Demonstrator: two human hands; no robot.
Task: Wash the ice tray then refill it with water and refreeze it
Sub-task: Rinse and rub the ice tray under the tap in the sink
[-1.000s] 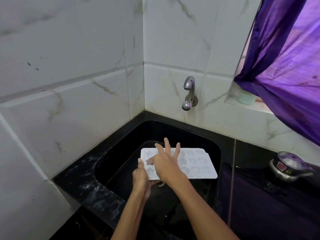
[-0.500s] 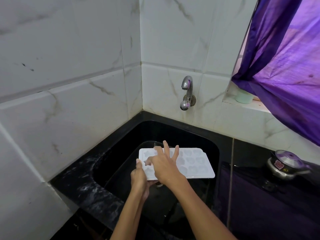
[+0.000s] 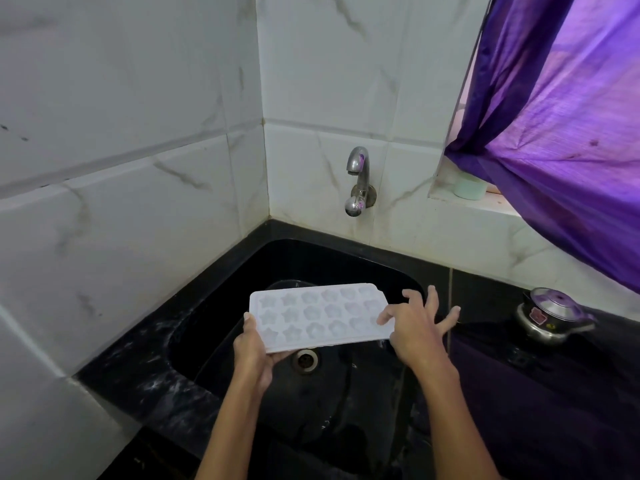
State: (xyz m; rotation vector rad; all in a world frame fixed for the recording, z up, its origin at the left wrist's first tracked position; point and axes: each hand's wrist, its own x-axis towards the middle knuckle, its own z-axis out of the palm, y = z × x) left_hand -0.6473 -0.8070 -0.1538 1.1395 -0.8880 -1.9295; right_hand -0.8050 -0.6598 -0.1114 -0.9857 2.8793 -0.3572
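A white ice tray [image 3: 318,315] with star and flower shaped cells is held level over the black sink [image 3: 221,303], cells facing up. My left hand [image 3: 254,351] grips its near left corner from below, thumb on the rim. My right hand [image 3: 415,325] is at the tray's right end, fingers spread, with a fingertip or two touching the edge cells. A metal tap [image 3: 358,183] sticks out of the tiled wall above the sink; no water runs from it. The drain [image 3: 304,361] shows just under the tray.
White marble-look tiles line the left and back walls. A black counter [image 3: 485,299] runs right of the sink and carries a small pressure cooker [image 3: 550,317]. A purple curtain [image 3: 561,109] hangs over a window sill holding a pale green cup [image 3: 470,189].
My right hand slid from the tray's left part across to its right end. The tray is fully uncovered and sits a little lower and closer, and the sink drain has come into view.
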